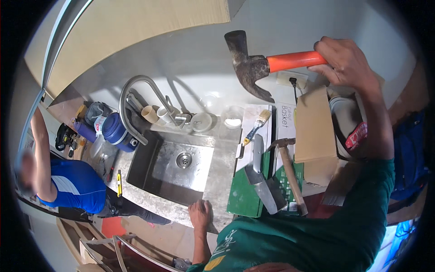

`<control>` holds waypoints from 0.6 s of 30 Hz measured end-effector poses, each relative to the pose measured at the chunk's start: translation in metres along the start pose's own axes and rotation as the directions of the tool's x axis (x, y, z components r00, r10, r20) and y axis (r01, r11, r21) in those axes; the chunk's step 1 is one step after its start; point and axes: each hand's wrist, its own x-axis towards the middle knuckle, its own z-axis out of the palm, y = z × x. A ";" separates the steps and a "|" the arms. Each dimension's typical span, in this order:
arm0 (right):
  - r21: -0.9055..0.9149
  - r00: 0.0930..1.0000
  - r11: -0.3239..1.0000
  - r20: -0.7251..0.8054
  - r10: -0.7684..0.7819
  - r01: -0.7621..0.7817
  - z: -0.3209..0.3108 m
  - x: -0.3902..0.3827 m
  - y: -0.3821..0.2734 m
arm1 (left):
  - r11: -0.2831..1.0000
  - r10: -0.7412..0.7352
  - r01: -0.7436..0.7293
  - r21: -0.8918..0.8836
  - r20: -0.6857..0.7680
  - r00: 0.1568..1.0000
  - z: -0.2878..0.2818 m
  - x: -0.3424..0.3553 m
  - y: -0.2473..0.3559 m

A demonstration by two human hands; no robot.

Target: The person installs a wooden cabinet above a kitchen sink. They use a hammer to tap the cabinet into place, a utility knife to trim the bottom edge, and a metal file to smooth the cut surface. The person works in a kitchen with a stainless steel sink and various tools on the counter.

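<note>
Raised at the upper right, my right hand is closed round the orange handle of a claw hammer, its dark, worn head pointing left in front of the wall. My left hand rests on the front edge of the grey countertop, beside the sink, fingers lying flat. Below the raised hammer, green-and-white boxes carry a paintbrush, a trowel with a grey blade and a second hammer with a wooden handle.
A steel sink with a curved faucet lies left of the boxes. An open cardboard box stands at right. A blue jug and yellow utility knife sit on the left counter. Another person in blue stands far left, arm raised.
</note>
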 end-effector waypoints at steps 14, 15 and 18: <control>0.036 0.998 0.999 -0.069 0.007 -0.005 -0.010 0.002 -0.009 | 1.000 -0.019 0.019 0.011 0.009 1.000 0.007 -0.003 -0.006; 0.038 0.998 0.999 -0.067 0.019 -0.017 -0.011 0.003 -0.007 | 1.000 -0.017 0.017 0.021 0.022 1.000 0.007 -0.003 -0.007; 0.013 0.994 0.998 -0.093 0.057 -0.056 -0.004 0.004 -0.007 | 0.998 -0.061 0.060 0.020 0.088 0.994 -0.001 0.001 0.002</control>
